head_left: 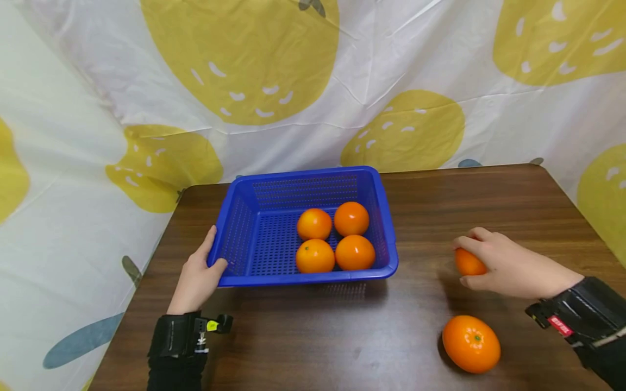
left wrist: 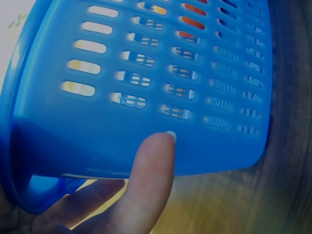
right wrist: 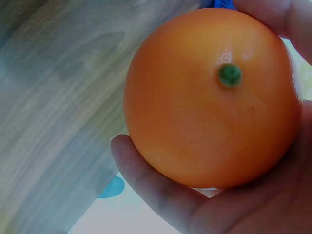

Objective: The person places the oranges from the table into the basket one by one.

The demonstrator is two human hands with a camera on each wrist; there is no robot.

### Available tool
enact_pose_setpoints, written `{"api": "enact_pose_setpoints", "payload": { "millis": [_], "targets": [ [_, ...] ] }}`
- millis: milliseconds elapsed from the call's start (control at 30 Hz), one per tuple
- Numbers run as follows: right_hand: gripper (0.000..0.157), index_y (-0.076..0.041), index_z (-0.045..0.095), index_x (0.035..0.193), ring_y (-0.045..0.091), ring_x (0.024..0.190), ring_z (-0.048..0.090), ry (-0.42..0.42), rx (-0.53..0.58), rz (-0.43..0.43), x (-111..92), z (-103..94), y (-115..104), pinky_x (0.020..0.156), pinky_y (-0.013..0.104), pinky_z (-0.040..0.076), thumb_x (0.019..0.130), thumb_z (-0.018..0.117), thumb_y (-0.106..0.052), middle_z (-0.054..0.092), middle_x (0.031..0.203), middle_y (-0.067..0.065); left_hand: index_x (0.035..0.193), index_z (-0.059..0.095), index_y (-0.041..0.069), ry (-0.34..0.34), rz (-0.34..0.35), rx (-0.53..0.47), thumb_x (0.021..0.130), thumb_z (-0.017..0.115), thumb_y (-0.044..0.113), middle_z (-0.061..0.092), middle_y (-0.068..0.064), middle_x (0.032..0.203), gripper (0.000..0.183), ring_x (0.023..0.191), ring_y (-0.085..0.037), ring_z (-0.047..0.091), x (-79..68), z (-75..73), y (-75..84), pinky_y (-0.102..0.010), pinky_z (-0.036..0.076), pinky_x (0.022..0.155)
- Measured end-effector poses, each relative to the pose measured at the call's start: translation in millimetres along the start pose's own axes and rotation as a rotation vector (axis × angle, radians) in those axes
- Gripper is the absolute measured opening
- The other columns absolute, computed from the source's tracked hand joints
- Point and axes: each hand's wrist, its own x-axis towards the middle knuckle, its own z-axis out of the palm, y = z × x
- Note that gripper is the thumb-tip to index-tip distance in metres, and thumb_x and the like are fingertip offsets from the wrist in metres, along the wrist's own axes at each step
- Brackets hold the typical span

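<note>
My left hand (head_left: 197,279) grips the near left corner of a blue plastic basket (head_left: 313,279), which has perforated walls. In the left wrist view the thumb (left wrist: 153,170) lies against the basket wall (left wrist: 97,141), and the other fingers are partly hidden. Several oranges (head_left: 315,256) sit together in the basket's right half. To the right of the basket, my right hand (head_left: 511,266) holds another orange (right wrist: 209,107), with fingers and thumb curved round it; its green stem end shows in the right wrist view. One more orange (head_left: 471,344) lies on the table below that hand.
The brown wooden table (head_left: 303,347) runs back to a white cloth (head_left: 371,65) printed with yellow fruit, which hangs behind and along the sides. Black straps with devices are worn on the left wrist (head_left: 178,334) and right wrist (head_left: 582,312).
</note>
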Motion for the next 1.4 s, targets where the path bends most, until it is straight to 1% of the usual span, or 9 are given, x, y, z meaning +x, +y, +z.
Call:
{"api": "enact_pose_setpoints", "payload": {
  "millis": [200, 400, 600, 767, 900, 1000, 1100, 1267, 1400],
  "targets": [
    [0.052, -0.015, 0.056, 0.116, 0.021, 0.082, 0.047, 0.033, -0.024, -0.034, 9, -3.9, -10, 0.064, 0.035, 0.045, 0.072, 0.071, -0.039, 0.050, 0.105, 0.007, 0.147, 0.002, 0.036, 0.000, 0.004, 0.004, 0.091, 0.042, 0.018, 0.027, -0.024, 0.148, 0.071, 0.102, -0.034, 0.046, -0.2, 0.1, -0.2, -0.048, 0.042, 0.083],
    [0.048, -0.018, 0.057, 0.113, 0.021, 0.080, 0.047, 0.059, -0.025, -0.067, 20, -8.2, -21, 0.062, 0.032, 0.045, 0.071, 0.071, -0.033, 0.050, 0.103, 0.006, 0.147, 0.002, 0.037, 0.002, 0.007, 0.004, 0.091, 0.042, 0.018, 0.027, -0.024, 0.148, 0.071, 0.102, -0.034, 0.046, -0.7, 0.9, 0.4, -0.049, 0.043, 0.083],
    [0.047, -0.020, 0.057, 0.115, 0.021, 0.084, 0.046, 0.052, -0.032, -0.089, 29, -14.9, -34, 0.064, 0.032, 0.045, 0.072, 0.069, -0.033, 0.049, 0.104, 0.003, 0.146, 0.002, 0.038, 0.008, 0.000, -0.006, 0.091, 0.042, 0.018, 0.026, -0.023, 0.148, 0.071, 0.104, -0.035, 0.045, -1.4, 1.1, -0.2, -0.051, 0.043, 0.085],
    [0.046, -0.023, 0.055, 0.115, 0.022, 0.087, 0.045, 0.042, -0.043, -0.081, 36, -20.1, -41, 0.065, 0.032, 0.045, 0.073, 0.068, -0.034, 0.048, 0.105, 0.000, 0.146, 0.003, 0.037, 0.010, -0.004, -0.011, 0.091, 0.042, 0.019, 0.027, -0.023, 0.148, 0.071, 0.104, -0.034, 0.045, -0.5, 1.1, -1.3, -0.054, 0.042, 0.087],
    [0.047, -0.023, 0.054, 0.116, 0.022, 0.089, 0.045, 0.034, -0.055, -0.080, 40, -22.9, -44, 0.067, 0.033, 0.045, 0.074, 0.068, -0.036, 0.048, 0.108, 0.000, 0.147, 0.003, 0.037, 0.007, 0.000, -0.009, 0.091, 0.042, 0.019, 0.028, -0.023, 0.147, 0.070, 0.102, -0.034, 0.046, 0.2, 1.5, -2.7, -0.049, 0.043, 0.083],
    [0.046, -0.022, 0.055, 0.116, 0.022, 0.087, 0.046, 0.051, -0.058, -0.099, 44, -25.1, -47, 0.065, 0.032, 0.045, 0.074, 0.067, -0.035, 0.048, 0.107, 0.001, 0.146, 0.003, 0.037, 0.005, -0.002, -0.009, 0.091, 0.042, 0.019, 0.028, -0.023, 0.147, 0.070, 0.101, -0.033, 0.047, -0.1, 1.2, -2.4, -0.046, 0.043, 0.081],
    [0.044, -0.022, 0.056, 0.115, 0.022, 0.085, 0.046, 0.074, -0.061, -0.120, 48, -26.1, -51, 0.064, 0.032, 0.045, 0.073, 0.066, -0.032, 0.048, 0.106, 0.002, 0.146, 0.003, 0.037, 0.006, -0.003, -0.010, 0.091, 0.042, 0.018, 0.028, -0.023, 0.148, 0.071, 0.101, -0.033, 0.046, -0.8, 1.2, -1.9, -0.045, 0.042, 0.081],
    [0.044, -0.023, 0.055, 0.116, 0.023, 0.088, 0.045, 0.062, -0.057, -0.121, 53, -29.3, -58, 0.066, 0.032, 0.045, 0.074, 0.065, -0.031, 0.048, 0.108, 0.002, 0.147, 0.003, 0.037, 0.008, -0.002, -0.009, 0.091, 0.042, 0.018, 0.027, -0.023, 0.148, 0.071, 0.102, -0.034, 0.046, -1.0, 0.9, -1.0, -0.048, 0.042, 0.083],
    [0.043, -0.023, 0.055, 0.116, 0.022, 0.089, 0.044, 0.060, -0.066, -0.136, 59, -32.1, -63, 0.066, 0.032, 0.045, 0.074, 0.064, -0.031, 0.048, 0.106, 0.001, 0.146, 0.003, 0.037, 0.012, 0.000, -0.003, 0.090, 0.042, 0.018, 0.028, -0.023, 0.147, 0.071, 0.102, -0.034, 0.046, -0.2, 1.1, -1.2, -0.052, 0.042, 0.086]
  ]
}}
